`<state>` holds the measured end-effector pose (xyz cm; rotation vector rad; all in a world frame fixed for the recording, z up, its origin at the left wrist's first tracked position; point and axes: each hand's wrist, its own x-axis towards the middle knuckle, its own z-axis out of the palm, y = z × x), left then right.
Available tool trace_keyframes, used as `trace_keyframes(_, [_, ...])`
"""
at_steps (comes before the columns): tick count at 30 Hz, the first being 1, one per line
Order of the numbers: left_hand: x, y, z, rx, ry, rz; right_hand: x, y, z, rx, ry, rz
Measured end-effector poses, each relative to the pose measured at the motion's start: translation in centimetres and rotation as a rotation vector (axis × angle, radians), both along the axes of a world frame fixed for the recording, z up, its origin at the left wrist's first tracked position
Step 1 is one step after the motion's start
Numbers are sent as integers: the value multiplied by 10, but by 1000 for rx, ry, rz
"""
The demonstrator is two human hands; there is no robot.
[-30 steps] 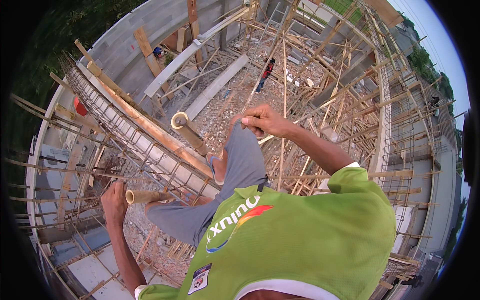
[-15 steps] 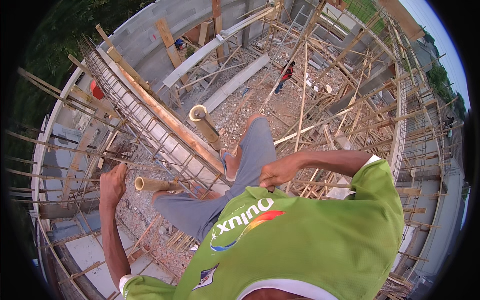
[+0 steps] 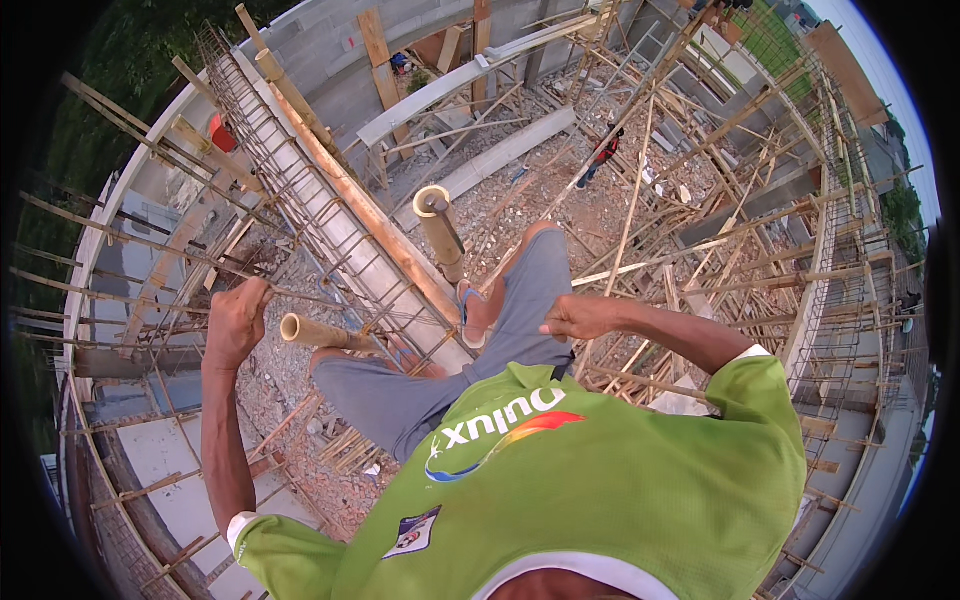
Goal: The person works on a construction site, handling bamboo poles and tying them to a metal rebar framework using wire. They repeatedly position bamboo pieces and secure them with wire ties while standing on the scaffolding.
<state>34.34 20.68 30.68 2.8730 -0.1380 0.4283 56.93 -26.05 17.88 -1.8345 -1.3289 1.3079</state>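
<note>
My left hand [image 3: 237, 320] is raised on the left, its fingers curled round a thin rod [image 3: 185, 250] that runs towards the steel cage. My right hand [image 3: 580, 317] is closed in front of my right thigh, above the shirt hem; what it holds, if anything, is hidden. Just below it, a small dark strap-like piece [image 3: 562, 362] shows at the hem. The long rebar cage [image 3: 330, 225] lies on a pale beam, with my sandalled feet beside it. Two bamboo poles stick up near my legs, one upright [image 3: 440, 235] and one slanting [image 3: 325, 332].
Far below, rubble ground [image 3: 540, 190] holds scattered bamboo and boards. A person [image 3: 603, 155] in red and dark clothing stands there. Bamboo scaffolding [image 3: 770, 280] spreads on the right, and thin rods jut out on the left. A red object [image 3: 222, 133] sits beyond the cage.
The whole view has shifted, the scene sliding up and slightly right. My right hand has lifted away from the shirt hem. My left hand stays at the thin rod.
</note>
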Motion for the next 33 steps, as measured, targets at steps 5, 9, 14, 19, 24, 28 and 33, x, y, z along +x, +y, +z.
trace_keyframes(5, [-23, 43, -29, 243, 63, 57, 4, 32, 130, 283, 969, -190])
trace_keyframes(9, [-9, -13, -53, 131, 68, -104, 82, 24, 113, 742, 1040, -766])
trace_keyframes(14, [-15, -41, -50, 87, 50, -14, 95, 15, 38, 483, 1182, -1026])
trace_keyframes(19, [-38, -37, -60, -5, 28, 89, 84, 35, 9, 526, 1298, -1070])
trace_keyframes(24, [-52, -46, -102, -289, -143, 316, 80, 69, -31, 888, 1453, -1114])
trace_keyframes(28, [-54, -77, -154, -627, -448, 606, 59, 101, -74, 498, 924, -1400])
trace_keyframes(33, [-27, -144, -175, -1028, -660, 846, 37, 156, -122, 308, -211, -891])
